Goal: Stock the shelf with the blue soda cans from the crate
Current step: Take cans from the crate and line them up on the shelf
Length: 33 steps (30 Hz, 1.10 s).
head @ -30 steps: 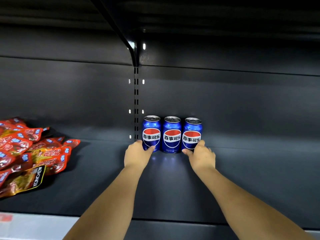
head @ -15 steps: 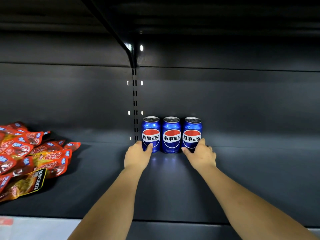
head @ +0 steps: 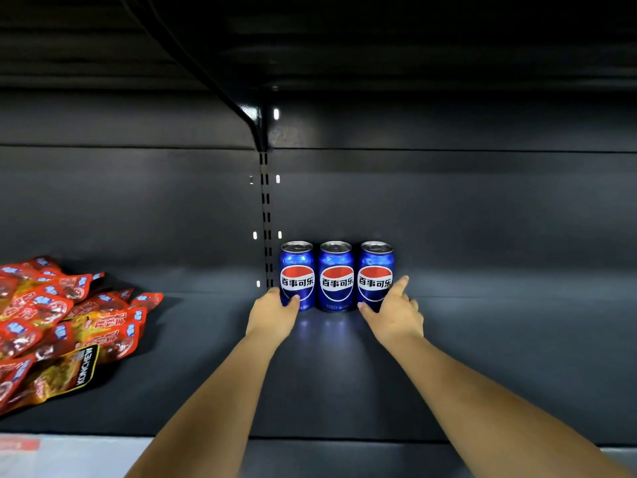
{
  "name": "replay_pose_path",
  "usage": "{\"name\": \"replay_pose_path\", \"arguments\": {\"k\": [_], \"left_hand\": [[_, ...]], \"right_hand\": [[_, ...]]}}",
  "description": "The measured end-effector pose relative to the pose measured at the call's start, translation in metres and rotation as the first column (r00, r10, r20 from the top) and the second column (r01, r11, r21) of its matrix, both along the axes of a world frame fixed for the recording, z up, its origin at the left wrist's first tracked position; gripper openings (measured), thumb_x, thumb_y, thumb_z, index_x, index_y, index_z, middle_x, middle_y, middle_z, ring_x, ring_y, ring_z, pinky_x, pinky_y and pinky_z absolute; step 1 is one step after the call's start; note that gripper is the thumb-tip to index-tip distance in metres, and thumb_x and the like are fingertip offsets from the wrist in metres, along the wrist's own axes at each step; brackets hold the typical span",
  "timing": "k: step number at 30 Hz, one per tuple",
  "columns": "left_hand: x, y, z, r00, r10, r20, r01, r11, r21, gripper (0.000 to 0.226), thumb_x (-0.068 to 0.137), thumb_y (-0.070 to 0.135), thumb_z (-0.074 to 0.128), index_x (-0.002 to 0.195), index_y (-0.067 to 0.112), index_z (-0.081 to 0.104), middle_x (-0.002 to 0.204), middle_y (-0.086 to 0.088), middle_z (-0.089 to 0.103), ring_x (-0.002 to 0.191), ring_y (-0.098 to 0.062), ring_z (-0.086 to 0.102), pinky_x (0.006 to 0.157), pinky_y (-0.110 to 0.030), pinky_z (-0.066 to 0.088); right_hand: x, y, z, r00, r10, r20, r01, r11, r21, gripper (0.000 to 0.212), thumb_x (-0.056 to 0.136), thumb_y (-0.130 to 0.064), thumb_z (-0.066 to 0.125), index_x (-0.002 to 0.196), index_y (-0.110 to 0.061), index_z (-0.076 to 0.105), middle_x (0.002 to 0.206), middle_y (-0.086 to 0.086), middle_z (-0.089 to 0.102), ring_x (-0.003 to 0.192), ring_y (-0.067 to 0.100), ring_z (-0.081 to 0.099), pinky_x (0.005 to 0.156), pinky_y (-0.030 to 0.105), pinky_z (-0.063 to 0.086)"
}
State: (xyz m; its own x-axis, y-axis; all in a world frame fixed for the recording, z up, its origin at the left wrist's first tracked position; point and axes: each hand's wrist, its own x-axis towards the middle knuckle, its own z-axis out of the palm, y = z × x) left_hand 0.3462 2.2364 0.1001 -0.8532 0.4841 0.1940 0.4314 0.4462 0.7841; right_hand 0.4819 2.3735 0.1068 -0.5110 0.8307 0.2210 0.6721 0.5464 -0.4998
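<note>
Three blue soda cans stand upright in a tight row at the back of the black shelf (head: 344, 374): left can (head: 297, 267), middle can (head: 336, 270), right can (head: 375, 267). My left hand (head: 274, 315) holds the base of the left can, thumb on its front and fingers round its left side. At the base of the right can is my right hand (head: 396, 315); the thumb touches its lower front and the index finger lies straight along its right side. The crate is out of view.
A pile of red and orange snack packets (head: 58, 326) lies on the shelf at the left. A slotted upright (head: 265, 215) and a bracket (head: 253, 119) stand just left of the cans. The upper shelf hangs overhead. Bare shelf runs right of the cans.
My right hand has loosened on the right can and its index finger has straightened. My left hand stays at the left can. The cans have not visibly moved.
</note>
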Motion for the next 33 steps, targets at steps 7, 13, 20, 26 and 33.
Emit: {"name": "replay_pose_path", "arguments": {"k": [7,13,20,26,33], "left_hand": [[0.021,-0.016,0.012,0.999,-0.026,-0.048,0.024,0.999,-0.047,0.017,0.093,0.023,0.05,0.103,0.01,0.057,0.083,-0.01,0.062,0.078,-0.03,0.061,0.065,-0.033,0.048],[0.055,-0.017,0.027,0.987,-0.096,-0.129,0.082,0.99,-0.112,0.037,0.094,0.023,0.049,0.128,0.009,0.05,0.099,-0.015,0.063,0.084,-0.026,0.059,0.07,-0.028,0.044],[0.105,-0.013,0.032,0.977,-0.137,-0.163,0.114,0.983,-0.143,0.026,0.093,0.022,0.051,0.113,0.008,0.059,0.096,-0.009,0.066,0.087,-0.024,0.058,0.074,-0.029,0.044],[0.15,-0.019,0.032,0.955,-0.164,-0.246,0.116,0.973,-0.202,0.027,0.094,0.02,0.051,0.114,0.005,0.06,0.111,-0.012,0.064,0.102,-0.026,0.059,0.085,-0.033,0.047],[0.224,-0.036,0.018,0.874,-0.18,-0.452,-0.034,0.904,-0.427,0.039,0.097,0.024,0.042,0.133,0.008,0.045,0.131,-0.012,0.046,0.121,-0.029,0.043,0.095,-0.038,0.041]], "right_hand": [[0.025,-0.012,0.011,0.998,0.067,0.015,-0.067,0.998,0.01,0.087,0.094,-0.043,0.05,0.149,-0.001,-0.003,0.139,0.014,0.046,0.129,0.031,0.041,0.1,0.039,0.04],[0.058,-0.028,0.02,0.992,0.108,0.068,-0.11,0.994,0.026,0.079,0.096,-0.038,0.048,0.15,-0.004,0.001,0.134,0.016,0.05,0.124,0.031,0.047,0.096,0.039,0.043],[0.101,-0.045,0.036,0.97,0.155,0.188,-0.181,0.975,0.13,0.035,0.097,-0.03,0.048,0.121,-0.006,0.04,0.122,0.013,0.055,0.114,0.03,0.053,0.081,0.034,0.044],[0.137,-0.062,0.045,0.954,0.202,0.22,-0.25,0.943,0.218,0.036,0.096,-0.027,0.047,0.125,-0.007,0.04,0.124,0.013,0.053,0.116,0.029,0.05,0.085,0.035,0.043],[0.198,-0.078,0.022,0.922,0.257,0.291,-0.35,0.873,0.339,0.044,0.095,-0.024,0.045,0.135,-0.008,0.035,0.129,0.011,0.051,0.119,0.029,0.046,0.091,0.035,0.039]]}}
